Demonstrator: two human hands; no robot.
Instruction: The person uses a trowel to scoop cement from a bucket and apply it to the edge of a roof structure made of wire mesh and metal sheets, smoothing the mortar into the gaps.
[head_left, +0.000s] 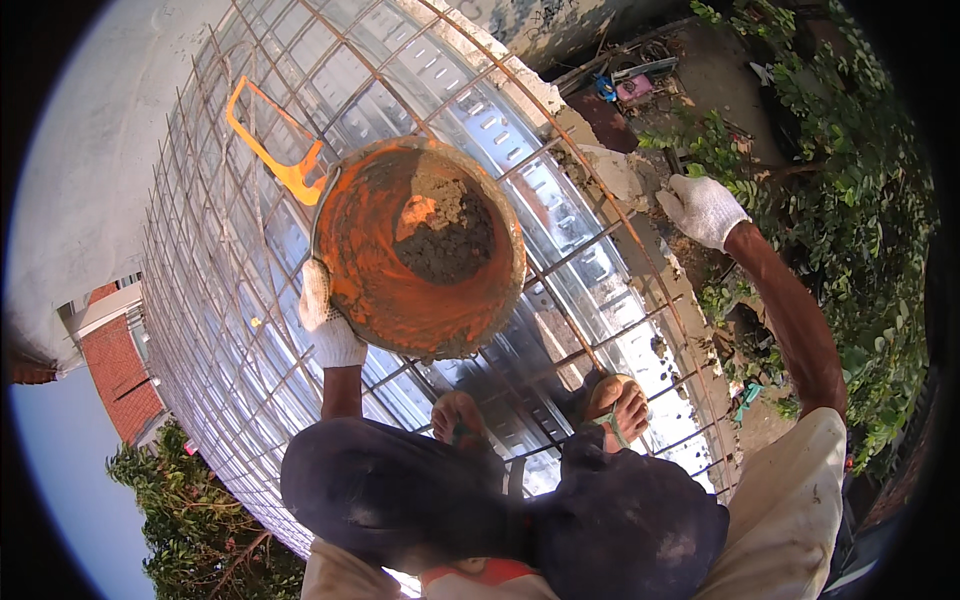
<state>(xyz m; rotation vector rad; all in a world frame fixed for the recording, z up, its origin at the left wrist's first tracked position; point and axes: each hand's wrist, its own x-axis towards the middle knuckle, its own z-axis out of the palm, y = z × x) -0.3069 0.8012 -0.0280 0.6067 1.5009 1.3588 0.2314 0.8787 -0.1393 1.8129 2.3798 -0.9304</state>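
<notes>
An orange bucket, its inside smeared with grey and holding wet mortar, is tilted toward me in front of my knees. My left hand, in a white knitted glove, grips its left rim. My right hand, also gloved, reaches out to the right beside the rough mortar-covered edge. Its fingers are curled closed, and whatever they may hold is hidden. An orange hand saw frame or handle-like piece lies on the bars just beyond the bucket.
A grid of rusty rebar covers shiny corrugated metal decking under my sandalled feet. The slab edge on the right drops to lower ground with leafy branches and scattered items. A pale wall stands at left.
</notes>
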